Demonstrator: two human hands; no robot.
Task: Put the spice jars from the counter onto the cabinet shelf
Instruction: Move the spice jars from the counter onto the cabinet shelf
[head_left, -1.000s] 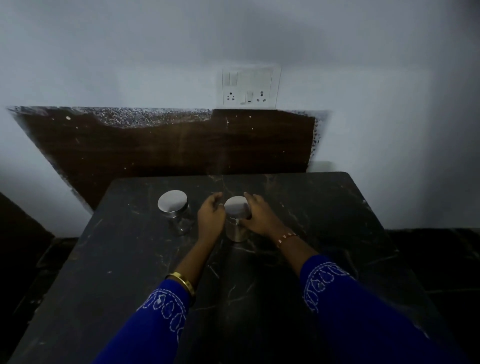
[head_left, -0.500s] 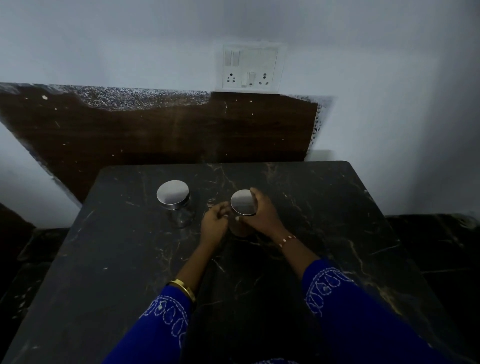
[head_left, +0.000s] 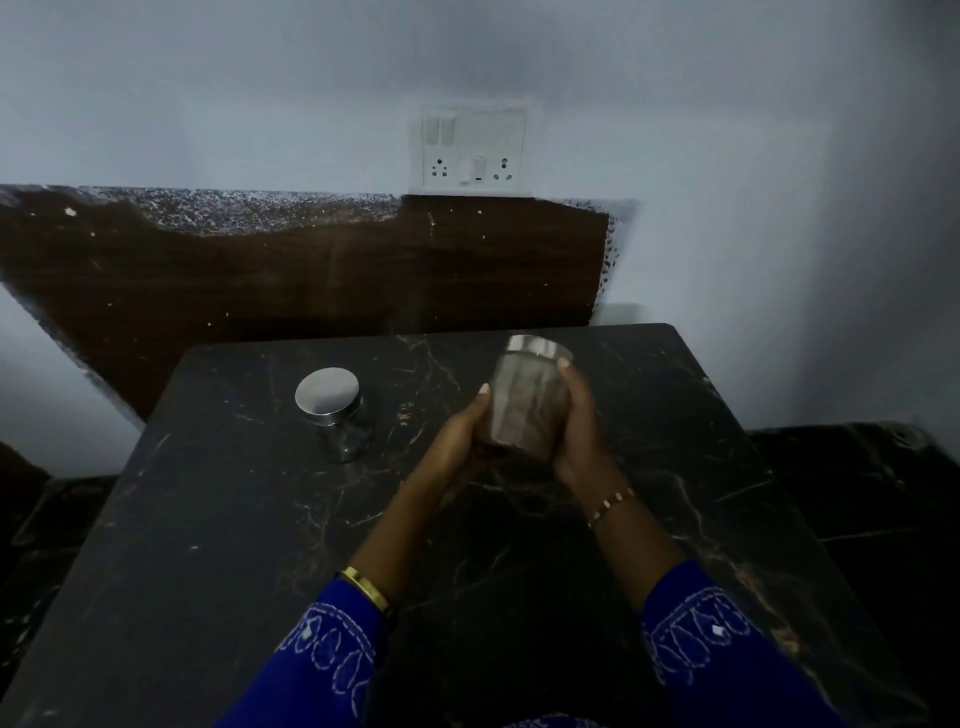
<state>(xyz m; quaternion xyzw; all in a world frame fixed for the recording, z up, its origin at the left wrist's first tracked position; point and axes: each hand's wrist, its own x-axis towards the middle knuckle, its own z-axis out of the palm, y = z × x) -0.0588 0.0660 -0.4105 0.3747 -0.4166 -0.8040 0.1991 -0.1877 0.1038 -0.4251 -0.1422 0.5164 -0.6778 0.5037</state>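
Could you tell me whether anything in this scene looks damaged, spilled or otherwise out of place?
Nothing is spilled. The brown wall panel behind the counter looks damaged: its top edge is ragged and speckled white. The jar held in both hands, left hand and right hand, is tilted, lid on; the other jar stands upright.

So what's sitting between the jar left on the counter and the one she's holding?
Nothing: in the head view only bare dark counter separates the standing jar from the held jar, gripped by left hand and right hand.
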